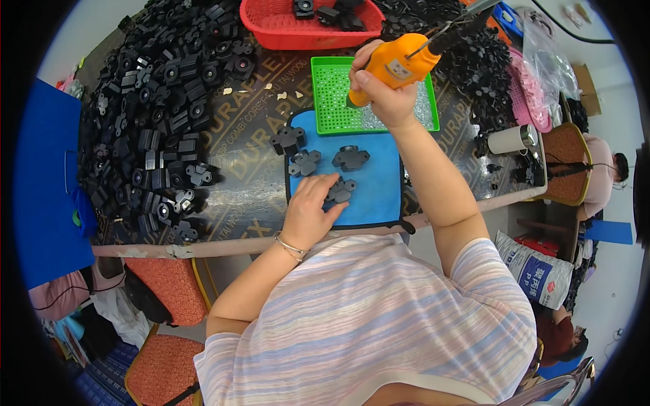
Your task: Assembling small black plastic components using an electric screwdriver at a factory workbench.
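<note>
My right hand (387, 95) is wrapped around an orange electric screwdriver (405, 59), its tip over the green perforated tray (326, 128). Small silvery screws (424, 107) are spread over the tray's right part. On the blue mat (379, 196), my left hand (310, 211) holds a black plastic part (344, 191) between thumb and fingers. Close by lie another black part with a round top (350, 158), a further black part (305, 162) and a taller black block (288, 139) at the mat's left edge.
A large heap of black parts (172, 88) covers the table's left side. Behind the tray stands a red basket (311, 39). More small black pieces (477, 74) are piled at the right, near a white cup (511, 139). A coiled cord hangs above the screwdriver.
</note>
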`<state>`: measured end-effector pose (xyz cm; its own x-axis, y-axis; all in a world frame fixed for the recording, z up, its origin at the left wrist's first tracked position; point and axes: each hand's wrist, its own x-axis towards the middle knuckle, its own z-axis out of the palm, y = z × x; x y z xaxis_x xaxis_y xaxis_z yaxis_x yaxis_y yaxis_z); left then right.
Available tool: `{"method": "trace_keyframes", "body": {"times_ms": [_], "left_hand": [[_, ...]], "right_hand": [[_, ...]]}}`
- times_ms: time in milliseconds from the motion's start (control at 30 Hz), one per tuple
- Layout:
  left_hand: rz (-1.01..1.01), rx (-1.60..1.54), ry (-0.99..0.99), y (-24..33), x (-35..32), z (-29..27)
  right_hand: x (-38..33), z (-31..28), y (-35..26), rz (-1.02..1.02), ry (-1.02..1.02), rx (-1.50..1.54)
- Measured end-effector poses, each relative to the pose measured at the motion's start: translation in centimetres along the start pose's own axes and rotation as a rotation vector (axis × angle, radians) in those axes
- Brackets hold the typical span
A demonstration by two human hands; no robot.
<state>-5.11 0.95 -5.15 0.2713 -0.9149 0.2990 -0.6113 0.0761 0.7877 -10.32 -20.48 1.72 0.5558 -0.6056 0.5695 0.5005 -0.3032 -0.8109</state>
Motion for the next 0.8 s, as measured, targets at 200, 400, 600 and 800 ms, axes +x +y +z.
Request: {"method": "trace_keyframes", "body": {"times_ms": [200, 400, 600, 800], "left_hand": [[-0.002, 0.000, -0.005, 0.1, 0.0, 0.0], [-0.009, -0.008, 0.005, -0.1, -0.1, 0.1], [0.000, -0.014, 0.001, -0.2, 0.1, -0.1], [-0.028, -0.022, -0.008, -0.1, -0.1, 0.0]], "right_hand": [[0.2, -0.3, 0.1, 0.029, -0.002, 0.019], [0.1, 0.1, -4.1, 0.010, -0.125, 0.273], [-3.5, 3.3, -8.0, 0.169, -0.313, 0.387], [-4.3, 4.4, -8.4, 0.264, -0.382, 0.278]]}}
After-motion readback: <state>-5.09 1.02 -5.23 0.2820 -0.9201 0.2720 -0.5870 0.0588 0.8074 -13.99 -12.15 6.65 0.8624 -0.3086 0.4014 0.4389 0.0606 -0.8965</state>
